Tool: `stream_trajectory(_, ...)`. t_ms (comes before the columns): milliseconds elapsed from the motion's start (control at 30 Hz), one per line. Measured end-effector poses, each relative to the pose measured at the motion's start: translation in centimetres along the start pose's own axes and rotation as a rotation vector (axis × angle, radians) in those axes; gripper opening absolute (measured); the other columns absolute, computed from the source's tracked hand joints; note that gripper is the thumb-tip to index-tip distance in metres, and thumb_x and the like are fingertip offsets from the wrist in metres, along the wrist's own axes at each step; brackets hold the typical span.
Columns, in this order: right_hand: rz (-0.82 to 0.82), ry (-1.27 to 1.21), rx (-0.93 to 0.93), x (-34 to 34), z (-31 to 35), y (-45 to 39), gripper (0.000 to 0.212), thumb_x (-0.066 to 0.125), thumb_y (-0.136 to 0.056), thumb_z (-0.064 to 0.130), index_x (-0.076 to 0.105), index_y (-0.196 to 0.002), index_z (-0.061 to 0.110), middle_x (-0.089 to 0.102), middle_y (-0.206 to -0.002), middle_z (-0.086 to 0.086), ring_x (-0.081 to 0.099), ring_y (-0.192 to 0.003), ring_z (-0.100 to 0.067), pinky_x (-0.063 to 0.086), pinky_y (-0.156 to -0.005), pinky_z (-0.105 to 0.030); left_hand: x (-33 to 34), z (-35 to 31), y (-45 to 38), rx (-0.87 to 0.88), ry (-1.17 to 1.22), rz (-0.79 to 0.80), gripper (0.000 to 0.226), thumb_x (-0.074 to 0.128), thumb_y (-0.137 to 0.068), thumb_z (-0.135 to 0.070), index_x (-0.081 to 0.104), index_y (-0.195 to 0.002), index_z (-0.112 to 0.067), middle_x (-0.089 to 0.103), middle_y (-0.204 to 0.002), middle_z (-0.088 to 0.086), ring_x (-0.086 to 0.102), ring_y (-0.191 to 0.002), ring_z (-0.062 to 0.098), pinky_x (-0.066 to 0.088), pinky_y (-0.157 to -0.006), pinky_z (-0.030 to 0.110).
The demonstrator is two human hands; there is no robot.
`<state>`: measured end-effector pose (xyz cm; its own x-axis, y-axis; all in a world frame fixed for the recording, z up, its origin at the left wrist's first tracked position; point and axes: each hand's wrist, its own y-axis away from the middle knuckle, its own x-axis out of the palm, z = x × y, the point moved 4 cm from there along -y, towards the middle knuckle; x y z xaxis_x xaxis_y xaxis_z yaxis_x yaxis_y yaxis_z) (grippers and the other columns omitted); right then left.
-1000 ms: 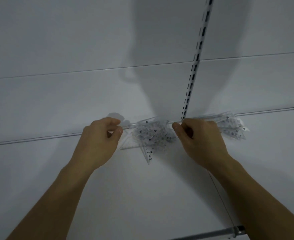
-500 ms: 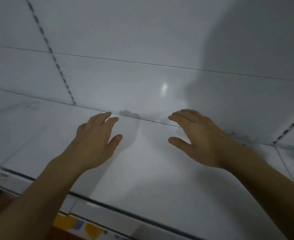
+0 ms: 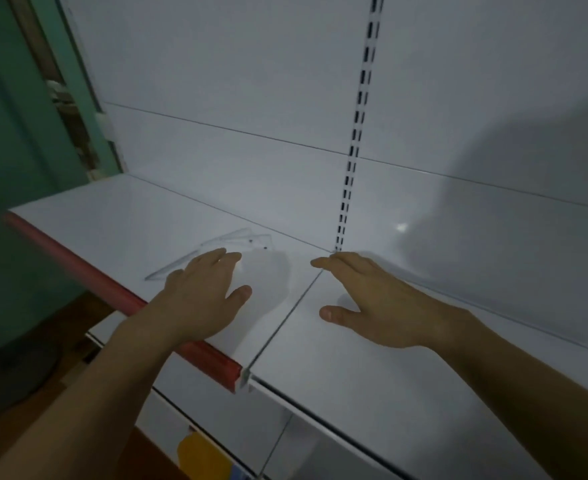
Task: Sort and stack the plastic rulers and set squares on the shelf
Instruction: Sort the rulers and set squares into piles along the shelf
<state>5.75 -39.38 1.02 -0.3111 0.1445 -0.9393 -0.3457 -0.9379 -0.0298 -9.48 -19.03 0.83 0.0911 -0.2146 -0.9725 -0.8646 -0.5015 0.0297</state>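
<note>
A clear plastic set square point(image 3: 237, 242) lies flat on the white shelf point(image 3: 119, 233), left of the panel seam. My left hand point(image 3: 202, 296) hovers over its near edge with fingers straight and spread, partly covering it; whether the fingertips touch it I cannot tell. My right hand point(image 3: 372, 299) is spread flat just above the right shelf panel, holding nothing. The pile of rulers and set squares seen earlier is out of view.
A red strip point(image 3: 119, 296) runs along the left panel's front edge. A slotted upright point(image 3: 354, 147) rises up the back wall behind my right hand. A green wall point(image 3: 15, 168) stands at the left, a lower shelf with a yellow label point(image 3: 202, 455) below.
The view has swung left and down from the ruler pile. Both hands let go of the pile, opened flat and moved along the shelf to a single clear set square.
</note>
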Motion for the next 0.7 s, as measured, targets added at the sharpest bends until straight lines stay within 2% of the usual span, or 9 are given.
stream_trajectory(67, 0.021, -0.027, 0.006, 1.4, 1.2, -4.2, 0.068, 0.051, -0.097, 0.056, 0.02, -0.155, 0.037, 0.025, -0.159, 0.009, 0.025, -0.146, -0.013, 0.031, -0.119, -0.04, -0.1, 3.1, -1.4, -0.032, -0.028, -0.003, 0.067, 0.041, -0.1, -0.052, 0.018, -0.157, -0.023, 0.019, -0.164, 0.001, 0.019, -0.15, 0.022, 0.022, -0.119, 0.054)
stream_trajectory(167, 0.052, -0.069, 0.066, 3.1, 2.2, -10.7, 0.063, 0.052, -0.099, 0.048, 0.027, -0.154, 0.028, 0.031, -0.156, 0.007, 0.031, -0.142, -0.015, 0.03, -0.118, -0.038, 0.2, 6.8, -3.2, -0.142, -0.08, 0.026, 0.064, 0.039, -0.1, -0.054, 0.021, -0.155, -0.027, 0.027, -0.16, -0.001, 0.018, -0.149, 0.023, 0.007, -0.119, 0.059)
stream_trajectory(267, 0.046, -0.037, 0.148, 3.9, 1.5, -16.8, 0.057, 0.049, -0.103, 0.037, 0.032, -0.153, 0.017, 0.036, -0.155, -0.002, 0.035, -0.142, -0.022, 0.027, -0.118, -0.034, -0.4, 9.0, -5.5, -0.214, -0.096, 0.044, 0.06, 0.041, -0.096, -0.06, 0.035, -0.146, -0.027, 0.044, -0.144, 0.002, 0.036, -0.135, 0.026, 0.023, -0.112, 0.056)
stream_trajectory(367, 0.075, 0.064, 0.227, 4.0, 0.1, -21.1, 0.051, 0.045, -0.104, 0.03, 0.037, -0.152, 0.013, 0.036, -0.158, -0.006, 0.032, -0.146, -0.025, 0.021, -0.117, -0.028, -0.6, 10.6, -7.2, -0.227, -0.069, 0.068, 0.067, 0.053, -0.09, -0.063, 0.04, -0.143, -0.024, 0.045, -0.138, 0.005, 0.042, -0.128, 0.027, 0.037, -0.101, 0.047)
stream_trajectory(433, 0.127, 0.162, 0.249, 3.7, -0.3, -22.7, 0.053, 0.049, -0.102, 0.031, 0.039, -0.151, 0.013, 0.039, -0.155, -0.009, 0.037, -0.142, -0.027, 0.027, -0.117, -0.031, -0.7, 11.5, -8.1, -0.203, 0.045, 0.062, 0.07, 0.066, -0.086, -0.057, 0.043, -0.141, -0.02, 0.047, -0.135, 0.007, 0.047, -0.123, 0.026, 0.044, -0.098, 0.041)
stream_trajectory(533, 0.139, 0.197, 0.271, 3.3, -0.4, -23.6, 0.053, 0.059, -0.096, 0.032, 0.046, -0.145, 0.016, 0.047, -0.142, -0.01, 0.047, -0.13, -0.027, 0.038, -0.109, -0.035, -1.0, 12.2, -8.7, -0.183, 0.221, 0.076, 0.08, 0.08, -0.08, -0.042, 0.042, -0.146, -0.016, 0.054, -0.135, 0.008, 0.053, -0.12, 0.024, 0.046, -0.099, 0.034)
stream_trajectory(633, 0.155, 0.149, 0.278, 3.1, -0.1, -24.0, 0.052, 0.068, -0.09, 0.029, 0.049, -0.136, 0.014, 0.048, -0.122, -0.008, 0.052, -0.116, -0.026, 0.045, -0.098, -0.034, -1.2, 12.6, -9.2, -0.19, 0.275, 0.093, 0.086, 0.083, -0.077, -0.039, 0.04, -0.148, -0.017, 0.053, -0.139, 0.008, 0.054, -0.122, 0.024, 0.046, -0.101, 0.034)
stream_trajectory(700, 0.127, 0.059, 0.28, 2.8, -0.1, -23.8, 0.049, 0.074, -0.087, 0.024, 0.05, -0.129, 0.014, 0.05, -0.109, -0.003, 0.056, -0.104, -0.024, 0.048, -0.088, -0.034, -1.0, 12.8, -9.4, -0.184, 0.286, 0.099, 0.085, 0.084, -0.076, -0.039, 0.042, -0.147, -0.019, 0.055, -0.135, 0.006, 0.055, -0.119, 0.022, 0.046, -0.097, 0.031)
